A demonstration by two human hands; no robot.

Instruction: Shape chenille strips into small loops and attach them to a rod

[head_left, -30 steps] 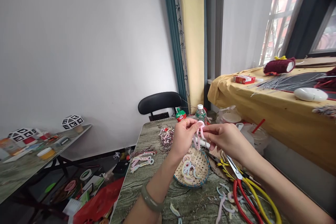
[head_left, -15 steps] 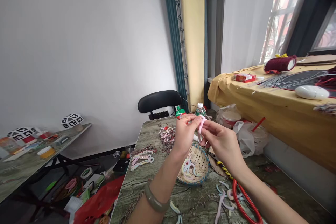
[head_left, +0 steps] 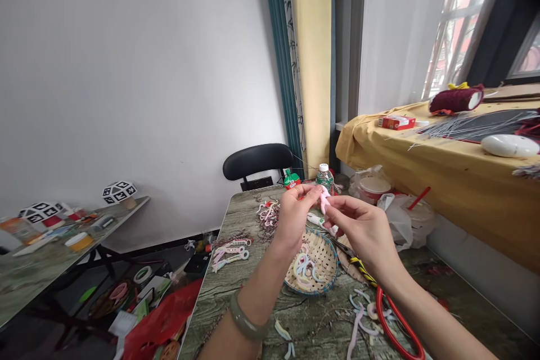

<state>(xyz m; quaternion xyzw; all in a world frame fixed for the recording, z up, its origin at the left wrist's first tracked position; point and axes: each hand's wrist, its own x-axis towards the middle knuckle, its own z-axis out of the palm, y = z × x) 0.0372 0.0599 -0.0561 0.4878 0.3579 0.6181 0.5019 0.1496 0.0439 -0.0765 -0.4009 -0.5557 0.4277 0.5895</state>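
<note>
Over the basket, my left hand (head_left: 295, 211) pinches the upper end of a pink fuzzy pipe cleaner (head_left: 324, 198) between thumb and fingers. The piece looks bent or twisted on itself. My right hand (head_left: 363, 225) pinches its lower part from the other side, fingers closed. Below them is a shallow woven basket (head_left: 329, 253) with pastel pipe cleaner pieces (head_left: 304, 270) inside. Long-nosed pliers (head_left: 343, 246) with yellow and black grips lie partly behind my right hand. Large scissors with red handles (head_left: 390, 326) lie under my right forearm.
Finished-looking pastel strips with ring ends (head_left: 232, 256) lie at the table's left edge. A pile of twisted threads (head_left: 269, 219) is behind them. A bottle (head_left: 324, 175) and a green-and-red container (head_left: 291, 180) stand at the back. Bagged cups (head_left: 415, 216) sit at right.
My right hand has shifted slightly lower on the pink pipe cleaner, and its fingers are more extended. The view has moved a little; the other things stay put.
</note>
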